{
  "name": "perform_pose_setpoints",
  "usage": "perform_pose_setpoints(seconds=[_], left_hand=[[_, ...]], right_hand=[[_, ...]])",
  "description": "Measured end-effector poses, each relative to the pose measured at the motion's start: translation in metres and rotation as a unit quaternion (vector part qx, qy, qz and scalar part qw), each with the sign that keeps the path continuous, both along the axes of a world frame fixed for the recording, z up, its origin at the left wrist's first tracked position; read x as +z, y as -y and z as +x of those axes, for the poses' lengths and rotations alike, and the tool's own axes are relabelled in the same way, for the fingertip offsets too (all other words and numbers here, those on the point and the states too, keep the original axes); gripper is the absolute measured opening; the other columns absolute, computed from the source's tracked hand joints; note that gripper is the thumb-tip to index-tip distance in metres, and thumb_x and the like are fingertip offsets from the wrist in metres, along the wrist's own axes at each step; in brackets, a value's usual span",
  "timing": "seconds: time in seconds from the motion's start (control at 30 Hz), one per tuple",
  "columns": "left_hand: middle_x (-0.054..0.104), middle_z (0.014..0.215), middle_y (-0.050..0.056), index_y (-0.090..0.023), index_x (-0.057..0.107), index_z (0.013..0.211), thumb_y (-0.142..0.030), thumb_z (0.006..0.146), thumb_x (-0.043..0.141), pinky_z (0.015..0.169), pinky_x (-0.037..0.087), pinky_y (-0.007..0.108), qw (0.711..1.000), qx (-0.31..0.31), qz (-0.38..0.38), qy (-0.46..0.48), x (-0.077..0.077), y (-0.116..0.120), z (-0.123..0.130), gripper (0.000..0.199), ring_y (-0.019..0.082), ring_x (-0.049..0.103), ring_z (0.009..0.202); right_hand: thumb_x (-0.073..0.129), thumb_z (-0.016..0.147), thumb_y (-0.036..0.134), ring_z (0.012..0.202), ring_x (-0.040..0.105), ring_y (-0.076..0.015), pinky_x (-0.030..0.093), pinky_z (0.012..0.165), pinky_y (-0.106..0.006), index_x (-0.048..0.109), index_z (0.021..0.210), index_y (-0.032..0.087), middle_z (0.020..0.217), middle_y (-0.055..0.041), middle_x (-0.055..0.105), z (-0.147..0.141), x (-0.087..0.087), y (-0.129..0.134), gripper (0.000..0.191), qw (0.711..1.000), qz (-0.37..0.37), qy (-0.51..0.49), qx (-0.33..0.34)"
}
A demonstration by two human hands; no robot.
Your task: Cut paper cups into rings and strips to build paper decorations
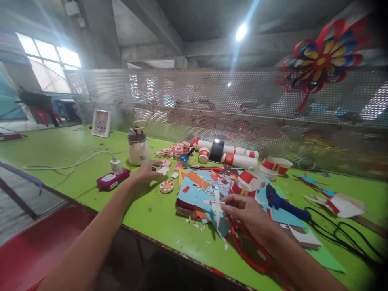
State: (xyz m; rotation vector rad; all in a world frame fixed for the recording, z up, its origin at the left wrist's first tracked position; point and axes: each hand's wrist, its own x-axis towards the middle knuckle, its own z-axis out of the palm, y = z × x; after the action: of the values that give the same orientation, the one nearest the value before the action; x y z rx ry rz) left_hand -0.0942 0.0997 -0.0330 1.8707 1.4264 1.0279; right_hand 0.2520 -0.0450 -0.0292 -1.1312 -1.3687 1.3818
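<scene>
My left hand (pixel 148 173) reaches over the table with its fingers apart, at a white paper disc (pixel 163 171); whether they grip it is not clear. Just in front lies a round red-and-white paper disc (pixel 167 186). Between the thumb and fingers of my right hand (pixel 244 208) is a white paper cutout (pixel 217 207) shaped like an airplane. It is above a stack of blue paper sheets (pixel 194 190). Large red loop handles (pixel 242 250), apparently of scissors, show below my right hand, partly hidden by it.
A blue glue gun (pixel 283 204) with a black cord lies at right, near cut paper cups (pixel 269 167). Behind are a phone (pixel 217 151), a small blue jar (pixel 184 160) and piled discs (pixel 178 150). A bottle (pixel 138 147) and purple power strip (pixel 112 180) stand left.
</scene>
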Motion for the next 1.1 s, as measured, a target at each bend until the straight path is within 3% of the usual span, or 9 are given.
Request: perform_pose_setpoints(seconds=[0.23,0.4,0.6,0.73,0.9,1.1], left_hand=[[0.069,0.103,0.015,-0.015,0.064,0.111,-0.036,0.059,0.074,0.077,0.05,0.039,0.999,-0.015,0.033,0.005,0.006,0.008,0.016,0.057,0.028,0.065,0.089],[0.065,0.117,0.011,-0.019,0.06,0.117,-0.039,0.064,0.071,0.084,0.048,0.037,0.998,-0.036,0.055,-0.012,0.013,0.017,0.028,0.058,0.027,0.062,0.101],[0.068,0.104,0.015,-0.016,0.064,0.113,-0.034,0.058,0.075,0.083,0.045,0.042,0.993,0.038,0.068,-0.088,0.022,0.004,0.007,0.059,0.034,0.061,0.095],[0.068,0.105,0.015,-0.016,0.066,0.11,-0.031,0.057,0.074,0.079,0.046,0.04,0.988,0.05,0.04,-0.142,0.013,0.002,-0.008,0.055,0.032,0.063,0.089],[0.066,0.11,0.016,-0.015,0.061,0.118,-0.03,0.061,0.07,0.083,0.046,0.039,0.981,0.045,-0.006,-0.186,-0.001,0.003,-0.006,0.059,0.031,0.062,0.095],[0.067,0.112,0.011,-0.017,0.058,0.121,-0.027,0.062,0.068,0.082,0.048,0.034,0.973,0.031,-0.044,-0.226,0.002,0.008,0.004,0.061,0.027,0.063,0.096]], right_hand=[[0.078,0.064,0.042,0.05,0.051,-0.0109,0.039,0.051,-0.026,0.066,0.074,0.017,0.059,0.0018,0.06,-0.001,0.0,-0.001,0.03,1.0,0.007,-0.009,-0.002],[0.078,0.066,0.041,0.051,0.051,-0.0104,0.041,0.053,-0.026,0.066,0.074,0.016,0.059,0.0014,0.061,0.0,0.002,-0.002,0.029,1.0,0.019,-0.008,0.0],[0.078,0.066,0.04,0.053,0.052,-0.0104,0.041,0.054,-0.026,0.066,0.074,0.015,0.06,0.0016,0.06,0.002,0.004,-0.003,0.029,0.999,0.031,-0.008,-0.002],[0.077,0.067,0.041,0.052,0.05,-0.0103,0.04,0.052,-0.026,0.066,0.074,0.015,0.059,0.0014,0.059,0.002,0.003,-0.001,0.029,0.999,0.032,-0.006,0.004],[0.077,0.066,0.041,0.052,0.05,-0.0106,0.04,0.053,-0.026,0.066,0.074,0.016,0.058,0.0015,0.059,-0.001,0.004,0.001,0.029,1.0,0.018,0.002,0.002],[0.077,0.066,0.041,0.053,0.051,-0.0102,0.04,0.055,-0.025,0.066,0.075,0.016,0.059,0.0023,0.06,-0.001,0.008,0.002,0.029,1.0,0.011,0.008,-0.001]])
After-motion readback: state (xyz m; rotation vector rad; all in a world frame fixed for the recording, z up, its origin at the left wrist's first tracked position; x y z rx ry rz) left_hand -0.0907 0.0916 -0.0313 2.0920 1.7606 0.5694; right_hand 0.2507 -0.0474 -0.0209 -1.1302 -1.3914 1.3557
